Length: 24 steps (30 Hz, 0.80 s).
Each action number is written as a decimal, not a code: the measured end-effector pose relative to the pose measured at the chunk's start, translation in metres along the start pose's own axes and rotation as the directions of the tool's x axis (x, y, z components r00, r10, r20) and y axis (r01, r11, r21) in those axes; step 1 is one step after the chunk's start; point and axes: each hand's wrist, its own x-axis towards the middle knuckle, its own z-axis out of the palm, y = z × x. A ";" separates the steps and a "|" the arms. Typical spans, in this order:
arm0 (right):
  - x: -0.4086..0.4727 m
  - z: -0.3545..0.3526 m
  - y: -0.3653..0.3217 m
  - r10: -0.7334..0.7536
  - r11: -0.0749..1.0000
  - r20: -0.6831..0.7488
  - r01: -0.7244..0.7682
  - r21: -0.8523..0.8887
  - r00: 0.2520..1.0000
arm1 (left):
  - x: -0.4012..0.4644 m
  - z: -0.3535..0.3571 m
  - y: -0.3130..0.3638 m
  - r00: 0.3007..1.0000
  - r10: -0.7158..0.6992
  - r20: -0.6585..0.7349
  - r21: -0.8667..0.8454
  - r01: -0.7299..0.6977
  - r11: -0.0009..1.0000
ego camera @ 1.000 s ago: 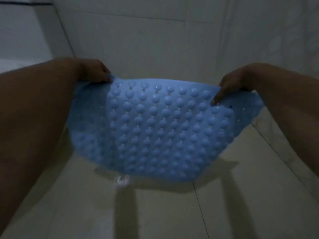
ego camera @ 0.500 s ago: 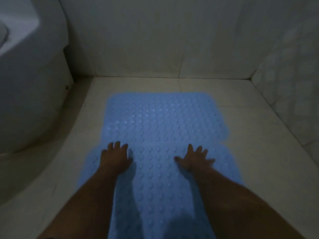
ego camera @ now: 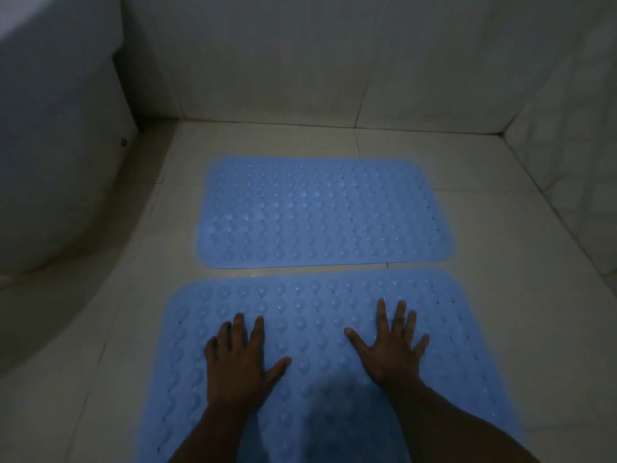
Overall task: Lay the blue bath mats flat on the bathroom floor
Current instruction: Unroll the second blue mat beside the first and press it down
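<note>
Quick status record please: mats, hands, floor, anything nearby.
far mat: flat on floor, near back wall
near mat: flat, a thin strip of floor showing between it and the far mat
left hand: open, palm down on near mat
right hand: open, fingers spread, palm down on near mat
floor: pale tiles
white fixture: at left, off the mats

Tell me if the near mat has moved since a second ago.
Yes. The near mat, then held up in both hands, now lies flat on the floor beside the far mat.

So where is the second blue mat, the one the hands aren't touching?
In the head view, the far mat lies flat mid-floor, just beyond the near mat across a thin strip of tile, right of the white fixture.
</note>
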 end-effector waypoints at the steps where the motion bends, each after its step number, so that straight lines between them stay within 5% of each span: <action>1: 0.000 -0.001 0.000 0.003 1.000 0.003 -0.003 0.005 1.000 | 0.002 0.000 -0.002 1.000 0.009 -0.008 0.005 -0.009 1.000; 24: 0.024 -0.015 0.014 0.018 1.000 0.029 -0.017 -0.005 0.999 | 0.025 0.008 0.020 0.999 0.027 -0.019 -0.022 -0.027 0.999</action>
